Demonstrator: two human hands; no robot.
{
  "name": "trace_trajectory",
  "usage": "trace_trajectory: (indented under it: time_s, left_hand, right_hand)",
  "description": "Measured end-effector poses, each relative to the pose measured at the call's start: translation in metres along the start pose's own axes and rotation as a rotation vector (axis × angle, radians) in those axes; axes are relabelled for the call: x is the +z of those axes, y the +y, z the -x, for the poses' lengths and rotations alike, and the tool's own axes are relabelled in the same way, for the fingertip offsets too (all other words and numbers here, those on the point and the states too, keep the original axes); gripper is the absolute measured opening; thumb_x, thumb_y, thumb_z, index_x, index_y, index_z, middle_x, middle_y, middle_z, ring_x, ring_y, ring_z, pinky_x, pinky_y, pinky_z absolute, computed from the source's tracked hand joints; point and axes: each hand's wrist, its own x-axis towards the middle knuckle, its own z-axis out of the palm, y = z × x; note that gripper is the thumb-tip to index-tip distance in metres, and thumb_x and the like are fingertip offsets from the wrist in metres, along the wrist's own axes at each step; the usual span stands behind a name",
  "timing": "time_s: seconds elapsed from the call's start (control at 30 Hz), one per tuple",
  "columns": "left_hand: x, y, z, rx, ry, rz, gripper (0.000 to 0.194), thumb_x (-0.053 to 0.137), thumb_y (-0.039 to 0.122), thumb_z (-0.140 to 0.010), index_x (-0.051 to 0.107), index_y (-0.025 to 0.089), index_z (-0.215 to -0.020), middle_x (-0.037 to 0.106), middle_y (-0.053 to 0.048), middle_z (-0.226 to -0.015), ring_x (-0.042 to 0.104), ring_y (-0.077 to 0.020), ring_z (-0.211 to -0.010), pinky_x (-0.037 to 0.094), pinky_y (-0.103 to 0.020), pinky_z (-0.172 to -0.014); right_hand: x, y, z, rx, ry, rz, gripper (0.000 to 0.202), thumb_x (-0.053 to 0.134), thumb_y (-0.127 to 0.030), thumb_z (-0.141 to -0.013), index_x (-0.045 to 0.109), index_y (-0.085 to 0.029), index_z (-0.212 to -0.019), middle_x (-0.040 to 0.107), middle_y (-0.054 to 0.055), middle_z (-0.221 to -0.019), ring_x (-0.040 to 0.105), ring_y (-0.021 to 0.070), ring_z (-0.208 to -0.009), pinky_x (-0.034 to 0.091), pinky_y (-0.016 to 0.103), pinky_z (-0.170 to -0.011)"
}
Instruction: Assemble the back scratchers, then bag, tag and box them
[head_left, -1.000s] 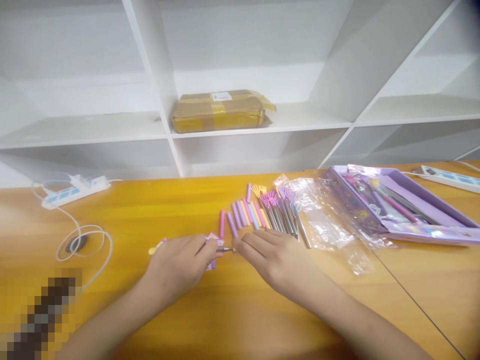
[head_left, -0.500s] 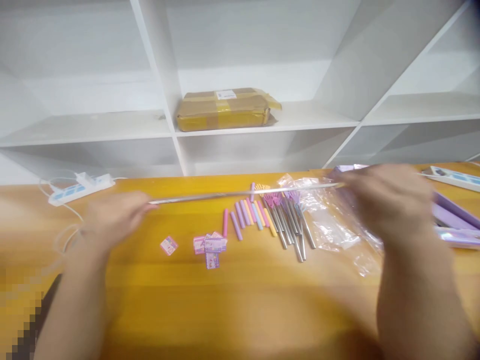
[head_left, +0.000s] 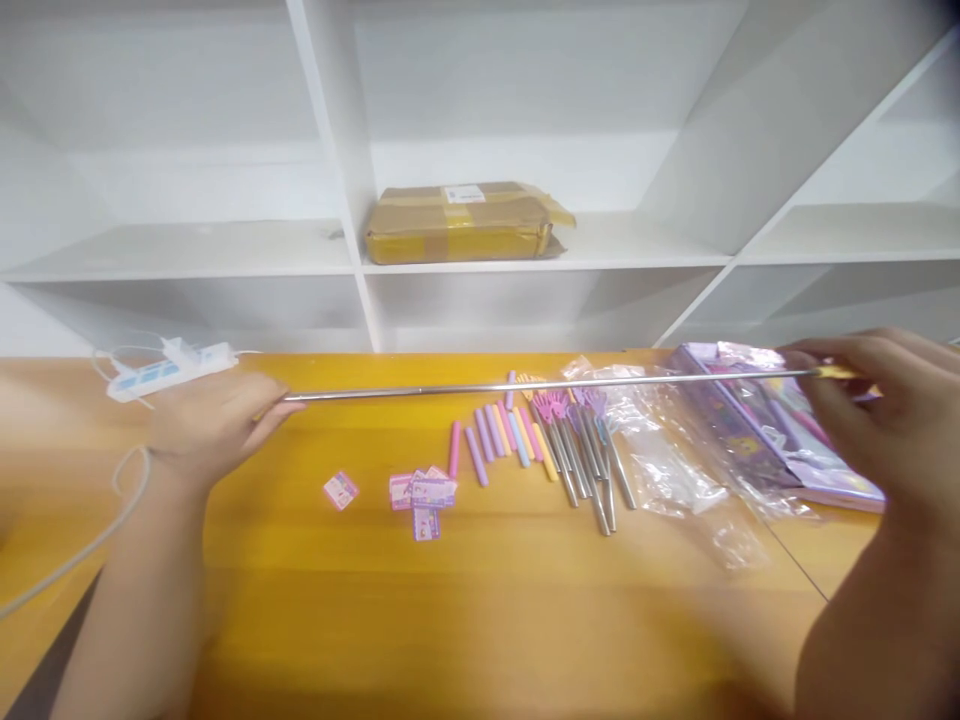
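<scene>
A telescopic back scratcher (head_left: 487, 386) is stretched out level across the view, its thin metal rod above the table. My left hand (head_left: 217, 420) is closed on the rod's left end. Around the yellow head end at the right, my right hand (head_left: 885, 400) is closed, hiding most of that head. Below the rod lie several more back scratchers (head_left: 581, 440) with pink, purple and orange hand-shaped heads and metal handles. Several coloured tubes (head_left: 499, 435) lie left of them. Small printed cards (head_left: 431, 490) overlap in a pile, and one single card (head_left: 340, 490) lies apart.
Crumpled clear plastic bags (head_left: 667, 450) lie right of the scratchers, beside an open purple box (head_left: 720, 420). A white power strip (head_left: 172, 370) with cables stands behind my left hand. White shelves (head_left: 525, 90) rise behind the wooden table (head_left: 450, 620), holding a taped carton (head_left: 465, 225).
My right hand has moved right, away from my left hand, and the rod between them has grown longer. More of the purple box shows now.
</scene>
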Motion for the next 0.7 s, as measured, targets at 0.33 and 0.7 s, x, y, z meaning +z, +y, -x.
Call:
trace_trajectory:
  time_s: [0.33, 0.7]
  left_hand:
    - [-0.007, 0.014, 0.001, -0.059, -0.122, -0.091, 0.044, 0.063, 0.04, -0.102, 0.052, 0.02, -0.064, 0.059, 0.007, -0.056, 0.052, -0.0106, -0.057, 0.028, -0.023, -0.053]
    - [-0.02, 0.025, -0.008, 0.101, 0.03, 0.028, 0.007, 0.062, 0.02, -0.089, 0.064, 0.022, -0.082, 0.072, 0.008, -0.063, 0.062, -0.0116, -0.055, 0.037, -0.024, -0.053]
  right_hand:
    - [0.002, -0.011, -0.018, 0.47, -0.25, 0.262, 0.014, 0.078, -0.031, -0.077, 0.07, -0.021, -0.075, 0.067, 0.008, -0.069, 0.043, 0.016, -0.059, 0.028, 0.031, -0.06]
    - [0.009, 0.016, -0.006, 0.414, -0.105, 0.297, 0.027, 0.068, -0.044, -0.085, 0.066, -0.02, -0.072, 0.057, 0.006, -0.058, 0.039, 0.0152, -0.052, 0.028, 0.031, -0.055]
